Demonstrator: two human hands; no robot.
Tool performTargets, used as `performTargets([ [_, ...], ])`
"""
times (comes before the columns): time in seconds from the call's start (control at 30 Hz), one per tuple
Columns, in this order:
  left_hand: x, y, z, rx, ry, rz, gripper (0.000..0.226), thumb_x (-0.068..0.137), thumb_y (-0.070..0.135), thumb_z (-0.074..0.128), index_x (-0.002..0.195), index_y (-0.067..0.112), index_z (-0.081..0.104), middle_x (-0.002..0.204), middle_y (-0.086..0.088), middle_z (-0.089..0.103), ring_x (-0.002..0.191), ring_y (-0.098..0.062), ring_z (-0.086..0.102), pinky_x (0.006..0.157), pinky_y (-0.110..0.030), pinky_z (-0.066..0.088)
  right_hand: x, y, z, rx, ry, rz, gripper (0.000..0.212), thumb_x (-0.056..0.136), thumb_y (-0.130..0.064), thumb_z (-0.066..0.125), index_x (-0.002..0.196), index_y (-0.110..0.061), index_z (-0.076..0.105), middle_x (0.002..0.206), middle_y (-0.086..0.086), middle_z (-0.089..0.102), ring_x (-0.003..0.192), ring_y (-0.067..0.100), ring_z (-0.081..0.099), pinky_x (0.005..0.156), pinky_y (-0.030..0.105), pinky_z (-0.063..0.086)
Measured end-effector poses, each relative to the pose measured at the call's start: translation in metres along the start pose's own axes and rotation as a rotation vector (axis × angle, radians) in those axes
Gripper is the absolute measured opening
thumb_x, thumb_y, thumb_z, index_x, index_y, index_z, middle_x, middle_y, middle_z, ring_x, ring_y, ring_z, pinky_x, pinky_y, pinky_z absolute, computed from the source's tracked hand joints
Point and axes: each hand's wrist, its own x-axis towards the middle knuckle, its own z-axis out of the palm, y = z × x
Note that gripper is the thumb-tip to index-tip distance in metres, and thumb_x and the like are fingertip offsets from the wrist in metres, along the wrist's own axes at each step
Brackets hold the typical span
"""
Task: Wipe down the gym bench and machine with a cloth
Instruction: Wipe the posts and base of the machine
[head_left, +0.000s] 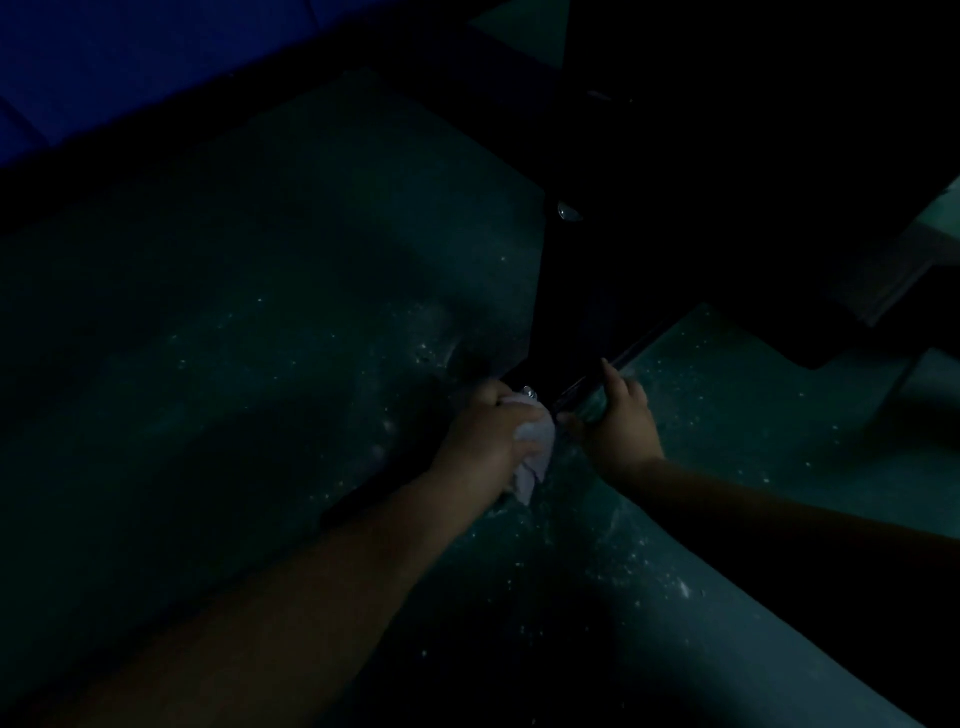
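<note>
Pale, crumpled fabric cloth (532, 449) sits bunched in the left hand (485, 431), fingers curled round it, low centre of frame at the foot of the black metal machine frame (587, 291). The right hand (621, 421) seems to grip a thin dark bar (631, 353) just beside it; the dim light hides detail. That bar runs up-right from the cloth, so the left hand is nearer.

I count two hands of mine: my left hand (485, 426) and my right hand (621, 421). One pale cloth (688, 449), bunched in my left. One dark machine frame (649, 234), two shiny bolts (569, 212) on it, one blue pad (130, 67), one speckled floor (234, 338).
</note>
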Motion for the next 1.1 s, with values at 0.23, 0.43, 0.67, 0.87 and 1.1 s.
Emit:
performTargets([
  [0.23,0.006,-0.003,-0.014,-0.139,-0.058,-0.118,0.019,0.085,0.012,0.066,0.1,0.011,0.055,0.093,-0.007,0.058,0.08,-0.019,0.059,0.07,-0.028,0.051,-0.001,-0.001,-0.003,0.046,-0.045,-0.022,0.09,0.084,-0.032,0.071,0.152,-0.018,0.015,0.15,0.011,0.028,0.134,0.027,0.034,0.103,0.031,0.033],
  [0.43,0.014,-0.03,-0.106,0.024,-0.153,-0.27,0.03,0.05,0.03,0.092,0.063,0.019,0.067,0.063,0.002,0.061,0.054,-0.013,0.056,0.059,-0.023,0.047,-0.003,-0.001,-0.003,0.09,-0.106,-0.003,0.095,0.082,-0.034,0.072,0.153,-0.018,0.01,0.151,0.011,0.029,0.135,0.027,0.034,0.105,0.032,0.034],
  [0.67,0.027,-0.028,-0.094,-0.111,-0.146,-0.174,0.02,0.092,0.017,0.062,0.112,0.016,0.065,0.103,0.009,0.055,0.079,0.003,0.059,0.072,-0.013,0.049,-0.011,-0.012,0.013,0.062,-0.116,0.057,0.107,0.08,-0.038,0.074,0.153,-0.015,-0.001,0.152,0.018,0.023,0.136,0.033,0.032,0.106,0.035,0.032],
  [0.87,-0.003,-0.016,-0.087,0.192,-0.201,-0.03,0.01,0.088,-0.001,0.059,0.097,0.003,0.058,0.102,-0.009,0.052,0.079,-0.019,0.057,0.063,-0.029,0.052,-0.013,-0.022,0.017,0.039,-0.119,0.089,0.111,0.08,-0.04,0.073,0.152,-0.014,-0.008,0.153,0.02,0.019,0.135,0.034,0.032,0.103,0.034,0.032],
  [1.1,-0.012,-0.014,-0.153,0.249,-0.061,0.126,0.029,0.081,-0.008,0.065,0.109,-0.004,0.068,0.102,-0.026,0.062,0.068,-0.004,0.066,0.058,-0.012,0.051,-0.025,-0.025,0.028,0.089,-0.142,0.082,0.118,0.077,-0.039,0.076,0.151,-0.016,-0.013,0.152,0.023,0.014,0.133,0.038,0.033,0.104,0.037,0.034],
])
